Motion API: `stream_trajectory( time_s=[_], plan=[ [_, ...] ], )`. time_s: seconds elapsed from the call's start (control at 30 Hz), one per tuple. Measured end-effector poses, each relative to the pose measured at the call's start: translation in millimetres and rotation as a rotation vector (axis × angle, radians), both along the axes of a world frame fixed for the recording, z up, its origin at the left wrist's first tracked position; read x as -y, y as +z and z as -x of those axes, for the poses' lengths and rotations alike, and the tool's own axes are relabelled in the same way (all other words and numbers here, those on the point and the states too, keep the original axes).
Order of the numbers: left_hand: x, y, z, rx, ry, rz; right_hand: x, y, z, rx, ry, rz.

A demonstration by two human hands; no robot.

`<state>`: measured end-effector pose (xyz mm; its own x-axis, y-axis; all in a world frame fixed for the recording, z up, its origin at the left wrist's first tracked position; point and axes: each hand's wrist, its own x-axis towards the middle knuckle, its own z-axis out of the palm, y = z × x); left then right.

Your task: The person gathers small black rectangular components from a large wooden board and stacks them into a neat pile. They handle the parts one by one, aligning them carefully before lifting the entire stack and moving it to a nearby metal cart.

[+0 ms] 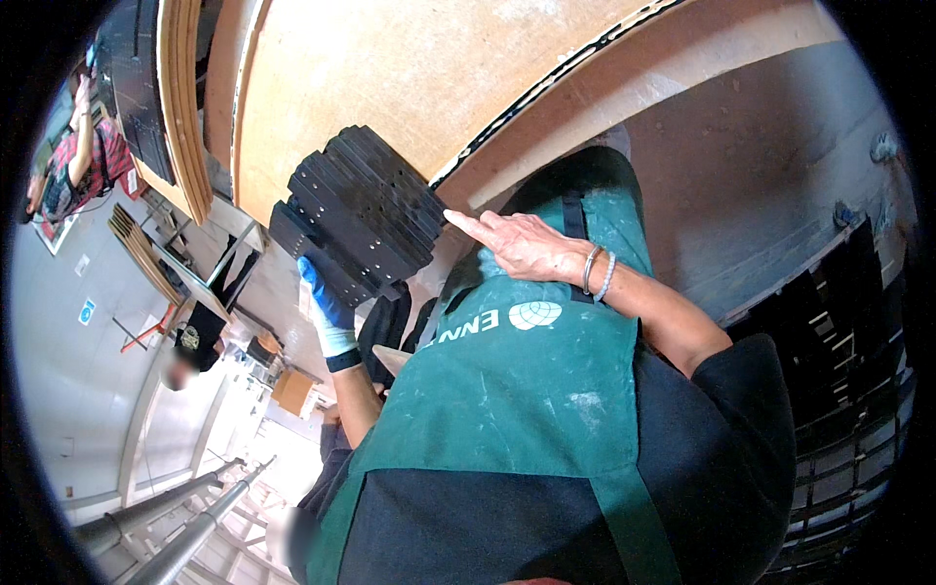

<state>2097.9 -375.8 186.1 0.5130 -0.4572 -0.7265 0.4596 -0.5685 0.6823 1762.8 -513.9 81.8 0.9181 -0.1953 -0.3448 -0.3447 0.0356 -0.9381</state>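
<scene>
The pale wooden board point(390, 78) fills the upper middle of the frame. Against it, centre-left, the stack of black perforated plates point(361, 210) is fanned and tilted. My gloved left hand point(322, 302) grips only its lower edge. My bare right hand point(526, 246) holds nothing, its forefinger touching the stack's right corner. I judge the plates could slide apart and spill.

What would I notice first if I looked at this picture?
Right in the middle, a stack of black plates with little holes rests on a big tan wooden board. A hand in a blue glove props it from below on the left, and a bare hand with bracelets points a finger at its right edge. Below them, a green apron fills the lower half.
</scene>
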Motion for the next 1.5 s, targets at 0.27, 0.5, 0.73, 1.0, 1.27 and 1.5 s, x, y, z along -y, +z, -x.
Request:
stream_trajectory(
  time_s=[0.27, 0.5, 0.73, 1.0, 1.27, 1.5],
  plan=[
    [18, 8, 25, 0.02, 0.01, 0.03, -3, 2, 2, 0.07, 0.018, 0.126],
    [27, 13, 36, -0.038, 0.002, 0.021, -4, 2, 5, 0.142, -0.062, 0.219],
    [20, 10, 26, -0.06, -0.001, 0.025, 0, 6, 4, 0.165, -0.017, 0.205],
    [-1, 4, 4, -0.01, 0.009, -0.065, -3, 6, 3, 0.205, -0.02, 0.263],
    [23, 13, 30, 0.056, 0.013, -0.009, 1, 9, 6, 0.281, -0.05, 0.313],
    [9, 8, 17, 0.014, 0.047, 0.024, 6, 15, 2, 0.349, -0.057, 0.39]
  ],
)
